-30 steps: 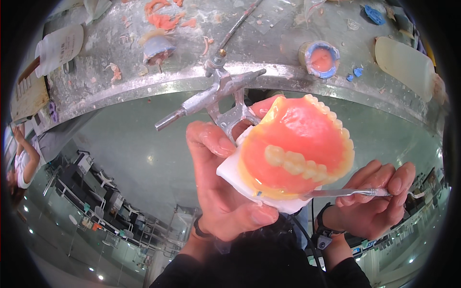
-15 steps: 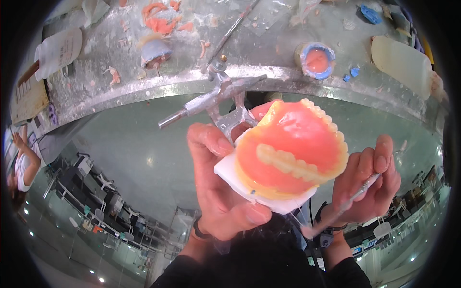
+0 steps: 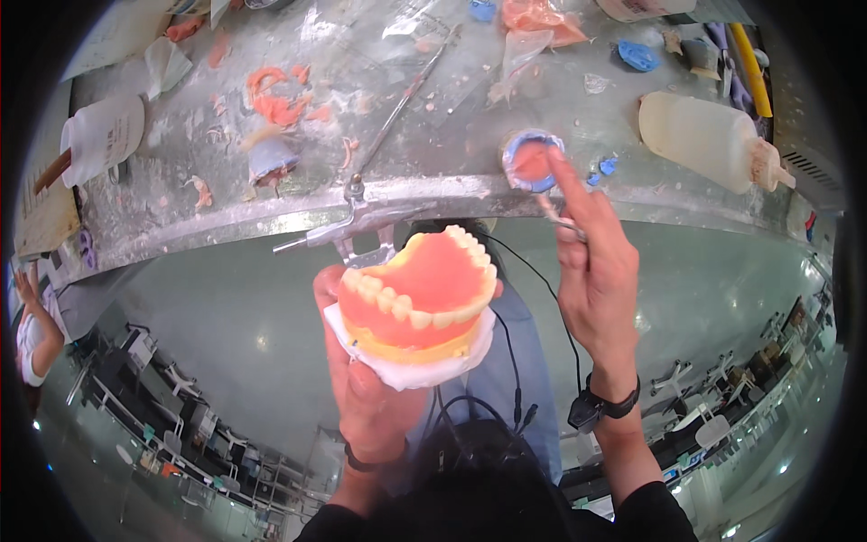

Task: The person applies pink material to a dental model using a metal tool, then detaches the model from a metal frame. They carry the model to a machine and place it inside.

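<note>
My left hand [image 3: 370, 402] is wrapped round a denture model. Its pink wax denture base [image 3: 433, 280] carries cream teeth along the rim, over a yellowish layer and a white plaster base [image 3: 411, 370]. Behind the model shows a metal articulator [image 3: 357, 235], partly hidden. My right hand [image 3: 601, 262] is stretched toward a small blue-rimmed cup [image 3: 513, 167] at the bench edge. Its index finger reaches the pink material [image 3: 535, 161] inside; whether it touches is unclear. A thin metal hand instrument [image 3: 564, 226] is held in the curled fingers, its tip blurred.
On the metal bench [image 3: 316, 199] lie pink scraps [image 3: 271, 99], a blue-topped cup [image 3: 271, 161], a long metal rod [image 3: 406, 99] and blue bits [image 3: 607, 166]. Plastic bottles stand at left [image 3: 107, 131] and right [image 3: 695, 135]. Another person's arm [image 3: 41, 325] shows far left.
My right hand has gone from beside the denture model up to the cup, carrying the instrument. The model has shifted left and been turned. The view now takes in more of the bench.
</note>
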A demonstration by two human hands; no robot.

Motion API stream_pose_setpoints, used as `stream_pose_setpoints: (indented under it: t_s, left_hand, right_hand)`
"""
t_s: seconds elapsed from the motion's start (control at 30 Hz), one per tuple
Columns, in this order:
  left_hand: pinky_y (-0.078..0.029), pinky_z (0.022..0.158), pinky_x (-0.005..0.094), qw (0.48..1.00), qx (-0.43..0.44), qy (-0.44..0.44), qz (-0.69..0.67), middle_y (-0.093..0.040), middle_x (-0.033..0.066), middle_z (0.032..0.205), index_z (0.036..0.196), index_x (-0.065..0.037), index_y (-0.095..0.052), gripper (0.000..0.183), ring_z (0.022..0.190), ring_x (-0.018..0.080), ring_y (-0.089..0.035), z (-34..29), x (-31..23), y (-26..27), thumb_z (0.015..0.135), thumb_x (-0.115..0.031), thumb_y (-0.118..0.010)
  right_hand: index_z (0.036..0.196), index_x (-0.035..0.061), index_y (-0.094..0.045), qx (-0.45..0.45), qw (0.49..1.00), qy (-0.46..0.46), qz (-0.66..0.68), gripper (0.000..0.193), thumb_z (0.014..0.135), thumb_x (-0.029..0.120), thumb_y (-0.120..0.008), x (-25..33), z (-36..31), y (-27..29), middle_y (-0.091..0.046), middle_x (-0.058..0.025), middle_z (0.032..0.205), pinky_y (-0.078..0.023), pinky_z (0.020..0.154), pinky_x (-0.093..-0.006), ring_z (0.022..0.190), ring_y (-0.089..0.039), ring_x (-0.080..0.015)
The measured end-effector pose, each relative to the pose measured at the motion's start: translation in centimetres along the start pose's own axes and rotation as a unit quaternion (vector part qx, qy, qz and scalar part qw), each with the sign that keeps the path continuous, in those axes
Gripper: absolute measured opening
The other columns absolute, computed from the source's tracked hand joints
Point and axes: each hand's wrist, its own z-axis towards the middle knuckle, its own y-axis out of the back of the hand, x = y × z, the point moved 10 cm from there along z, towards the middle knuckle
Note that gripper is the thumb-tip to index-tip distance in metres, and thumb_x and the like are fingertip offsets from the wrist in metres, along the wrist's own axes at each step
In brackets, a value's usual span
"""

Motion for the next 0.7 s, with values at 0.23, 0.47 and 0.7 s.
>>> stream_pose_setpoints:
  t_s: [0.23, 0.47, 0.7]
  left_hand:
    - [-0.042, 0.092, 0.0352, 0.995, -0.023, 0.064, -0.076, -0.041, 0.0088, 0.116, 0.119, -0.012, -0.023, 0.078, 0.110, 0.0191, -0.046, 0.3, 1.0, 1.1, 0.070, -0.046, -0.073]
    - [-0.040, 0.091, 0.0347, 0.994, 0.011, 0.057, -0.089, -0.036, 0.0144, 0.123, 0.117, -0.015, -0.020, 0.073, 0.113, 0.0218, -0.042, 0.9, -0.2, -1.1, 0.072, -0.033, -0.075]
    - [-0.039, 0.092, 0.0367, 0.995, 0.012, 0.049, -0.088, -0.033, 0.0166, 0.127, 0.115, -0.015, -0.021, 0.072, 0.115, 0.0236, -0.039, 0.5, -0.4, -1.0, 0.071, -0.028, -0.075]
  right_hand:
    - [0.129, 0.0064, -0.046, 0.043, 0.997, -0.035, -0.051, 0.061, 0.072, -0.012, -0.037, -0.5, -0.3, -1.7, -0.044, -0.0026, 0.077, -0.035, 0.059, -0.0192, 0.064, -0.040, -0.0103]
    - [0.127, 0.0012, -0.047, -0.004, 1.000, 0.002, 0.026, 0.042, 0.092, 0.021, -0.034, 0.3, -2.4, 1.2, -0.047, -0.0025, 0.070, -0.034, 0.061, -0.0204, 0.065, -0.040, -0.0078]
    - [0.106, 0.0144, -0.062, 0.062, 0.980, 0.179, 0.065, 0.030, 0.076, 0.019, -0.062, 8.8, -3.3, -0.1, -0.042, -0.0008, 0.062, -0.030, 0.041, -0.0210, 0.047, -0.040, -0.0098]
